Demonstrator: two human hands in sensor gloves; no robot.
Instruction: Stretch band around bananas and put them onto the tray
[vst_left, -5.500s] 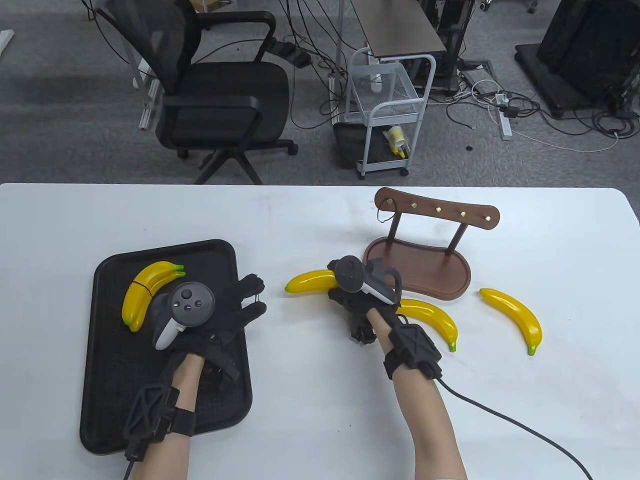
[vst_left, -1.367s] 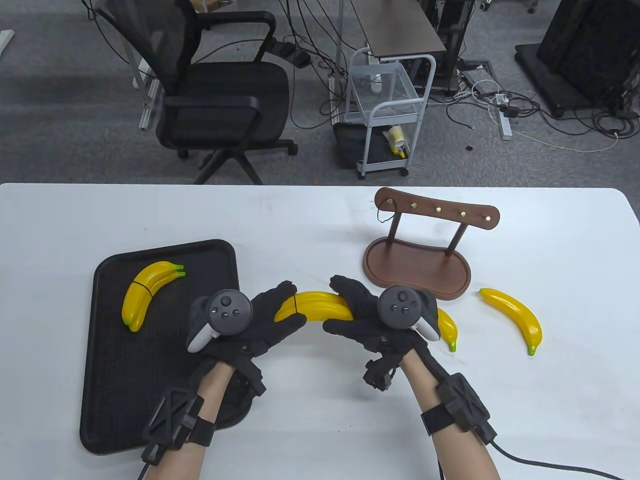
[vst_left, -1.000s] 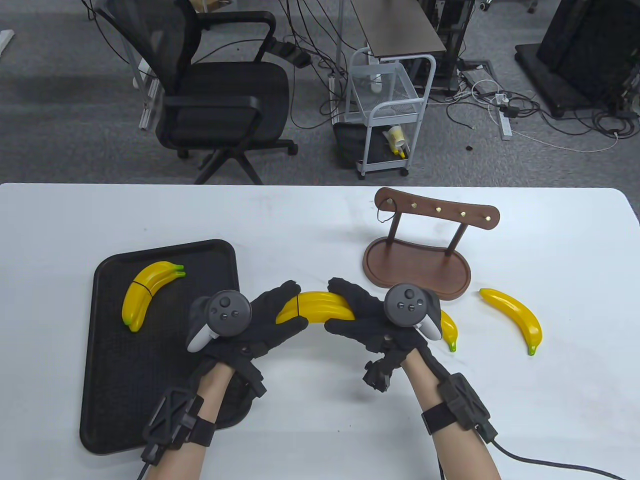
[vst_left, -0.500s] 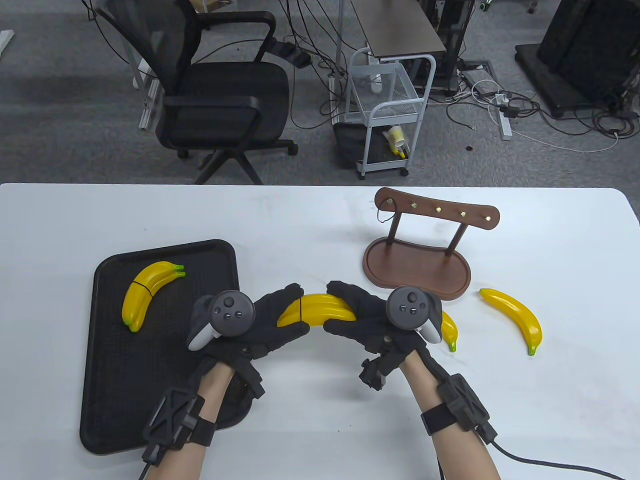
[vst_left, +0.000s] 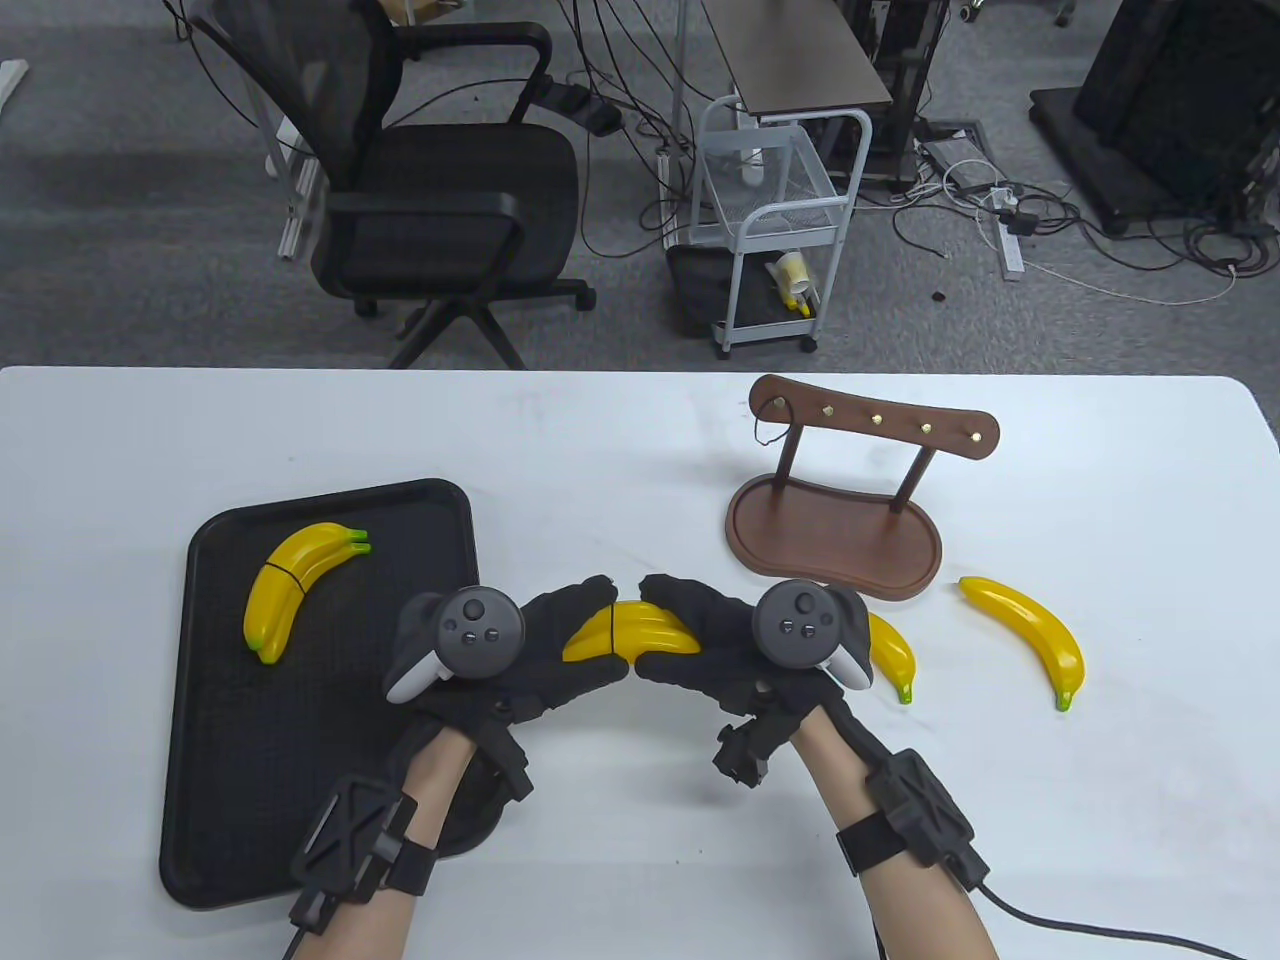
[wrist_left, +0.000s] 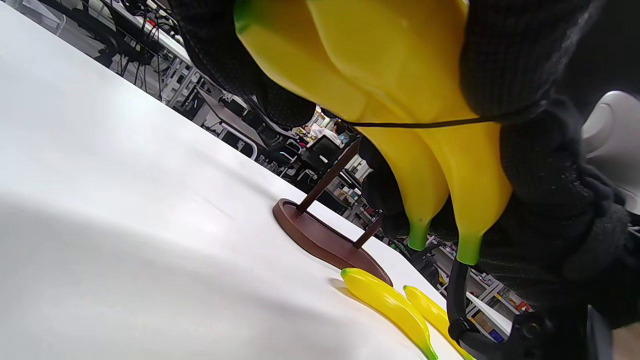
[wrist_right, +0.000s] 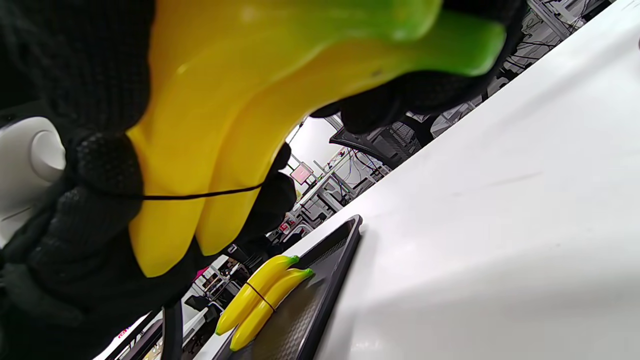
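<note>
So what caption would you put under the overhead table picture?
Both gloved hands hold a banded banana pair above the table, beside a tray already holding one bundle.

We saw a brown wooden stand with a row of brass hooks on its crossbar standing on the white table, and a thin dark loop hung from its leftmost hook. On the grey carpet beyond the table we noted a black office chair, a small white wire cart and a tangle of cables.
</note>
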